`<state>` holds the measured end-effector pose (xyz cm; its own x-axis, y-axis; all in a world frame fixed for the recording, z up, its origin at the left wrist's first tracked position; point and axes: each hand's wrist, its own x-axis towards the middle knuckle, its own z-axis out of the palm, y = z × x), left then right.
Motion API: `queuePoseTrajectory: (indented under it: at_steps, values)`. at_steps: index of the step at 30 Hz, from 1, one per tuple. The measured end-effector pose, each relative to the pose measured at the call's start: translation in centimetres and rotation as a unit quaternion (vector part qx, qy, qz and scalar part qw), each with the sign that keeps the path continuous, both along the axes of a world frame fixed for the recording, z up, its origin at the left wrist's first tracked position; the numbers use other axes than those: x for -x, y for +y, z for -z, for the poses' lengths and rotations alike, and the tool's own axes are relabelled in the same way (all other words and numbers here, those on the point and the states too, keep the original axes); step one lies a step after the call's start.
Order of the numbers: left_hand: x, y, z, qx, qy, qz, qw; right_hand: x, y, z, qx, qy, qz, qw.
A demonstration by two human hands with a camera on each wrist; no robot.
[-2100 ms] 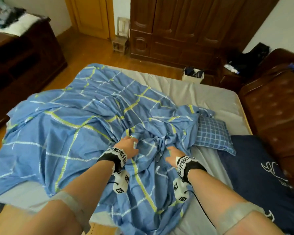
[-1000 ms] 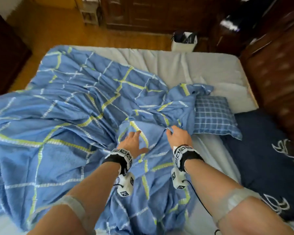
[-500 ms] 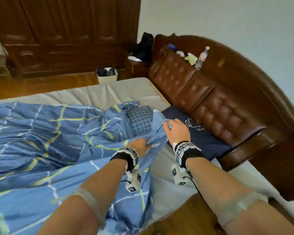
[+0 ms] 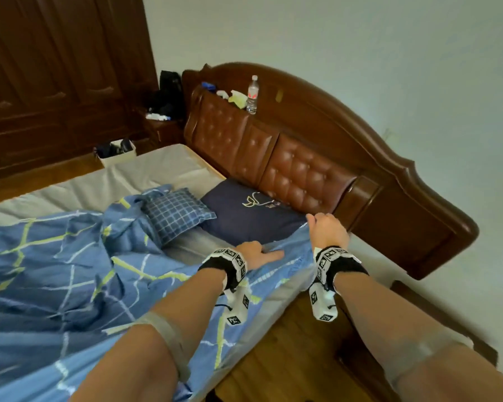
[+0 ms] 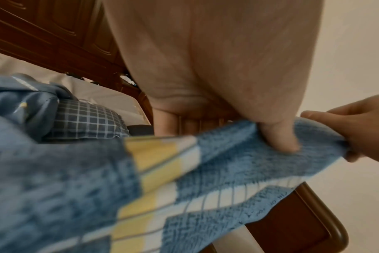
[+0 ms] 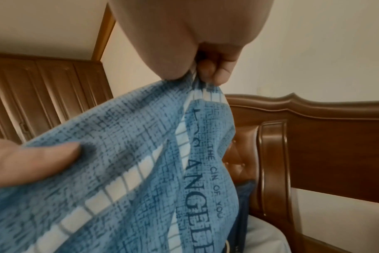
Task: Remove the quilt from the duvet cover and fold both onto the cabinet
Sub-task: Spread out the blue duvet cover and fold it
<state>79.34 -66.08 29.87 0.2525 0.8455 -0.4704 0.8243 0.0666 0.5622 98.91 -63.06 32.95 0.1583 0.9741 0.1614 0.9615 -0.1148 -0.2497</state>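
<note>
- The blue duvet cover [image 4: 70, 274], crossed with yellow and white lines, lies rumpled over the left and lower half of the head view, spread across the bed [image 4: 105, 184] and spilling over its near edge at lower centre.
- One corner of it is lifted off the mattress at centre right, just in front of the navy pillow [image 4: 244, 219].
- The right hand [image 4: 327, 232] pinches that raised corner; from the right wrist view the thumb and curled fingers [image 6: 214, 71] clamp a bunched fold at the top of the frame, and printed lettering runs down the cloth below.
- The left hand [image 4: 259, 253] grips the same edge just beside it, lower and to the left, thumb [image 5: 279, 138] pressed on top of the fabric and fingers underneath.
- The cloth is stretched between the two hands.
- I cannot tell whether the quilt is inside the cover.
- A small blue checked pillow [image 4: 176, 216] sits left of the navy one, partly tucked against the cover's folds.
- The tufted brown headboard [image 4: 288, 158] runs diagonally across the centre right, with a plastic water bottle [image 4: 252, 95] and some small clutter standing on its top ledge.
- A dark wooden wardrobe [image 4: 55, 76] fills the upper left; a white box of dark items [image 4: 116, 153] sits on the floor before it.
</note>
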Motion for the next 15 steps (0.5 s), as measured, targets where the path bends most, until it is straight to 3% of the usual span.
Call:
queuePoseTrajectory:
  at_steps: [3, 6, 9, 12, 15]
  values:
    - [-4.8, 0.5, -0.2, 0.039, -0.041, -0.034, 0.998, -6.2, 1.1, -0.1, -0.006, -0.022, 0.014, 1.0]
    - [-7.2, 1.0, 0.4, 0.008, -0.041, -0.039, 0.998, -8.9, 1.9, 0.4, 0.004, 0.005, -0.019, 1.0]
    - [-7.9, 1.5, -0.3, -0.036, -0.047, -0.046, 0.997, -7.6, 3.2, 0.7, 0.041, 0.12, -0.108, 0.986]
    - [-7.4, 2.7, -1.3, -0.096, 0.06, -0.013, 0.994, -4.5, 4.9, 0.2, 0.079, 0.215, -0.198, 0.953]
    - [-5.0, 3.7, -1.4, -0.136, 0.114, -0.065, 0.982, -1.0, 6.4, -0.7, 0.1, 0.265, -0.262, 0.923]
